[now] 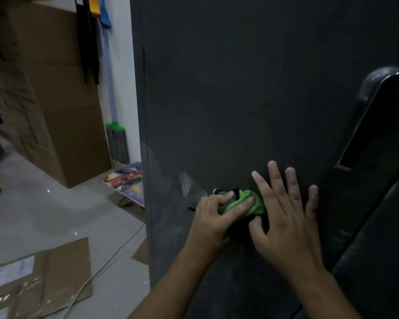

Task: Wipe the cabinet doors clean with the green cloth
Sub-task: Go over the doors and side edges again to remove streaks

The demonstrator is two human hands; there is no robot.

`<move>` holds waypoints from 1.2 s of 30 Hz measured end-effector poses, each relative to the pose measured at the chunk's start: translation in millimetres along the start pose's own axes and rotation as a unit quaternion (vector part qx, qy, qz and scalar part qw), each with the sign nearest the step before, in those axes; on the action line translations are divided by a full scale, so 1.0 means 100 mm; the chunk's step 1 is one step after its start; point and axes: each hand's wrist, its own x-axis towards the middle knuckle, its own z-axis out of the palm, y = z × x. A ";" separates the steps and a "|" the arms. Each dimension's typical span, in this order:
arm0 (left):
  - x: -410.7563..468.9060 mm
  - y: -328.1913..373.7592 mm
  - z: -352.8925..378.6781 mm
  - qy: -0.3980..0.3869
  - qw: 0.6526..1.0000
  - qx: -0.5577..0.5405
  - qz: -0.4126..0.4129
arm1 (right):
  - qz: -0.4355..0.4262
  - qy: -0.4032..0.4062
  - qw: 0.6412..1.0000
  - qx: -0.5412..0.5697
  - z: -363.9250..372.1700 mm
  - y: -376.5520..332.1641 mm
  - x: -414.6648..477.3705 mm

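Observation:
A tall dark cabinet door point(251, 88) fills the middle and right of the head view. My left hand point(214, 217) is closed around a bunched green cloth point(251, 202), pressed against the lower part of the door. My right hand point(286, 212) lies flat on the door just right of the cloth, fingers spread, thumb beside the cloth. Pale smears point(189, 183) show on the door left of the cloth. A dark handle point(366, 118) runs down the door's right side.
Stacked cardboard boxes point(55, 100) stand at the left against a white wall. A broom with a green head point(116, 137) leans in the corner. Flattened cardboard point(37, 272) and a cable point(106, 265) lie on the tiled floor. A colourful flat box point(127, 178) rests by the door's edge.

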 end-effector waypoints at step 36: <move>0.37 -1.08 -0.34 0.247 0.918 0.028 -0.310 | 0.037 0.063 0.997 0.013 0.55 -0.21 -0.19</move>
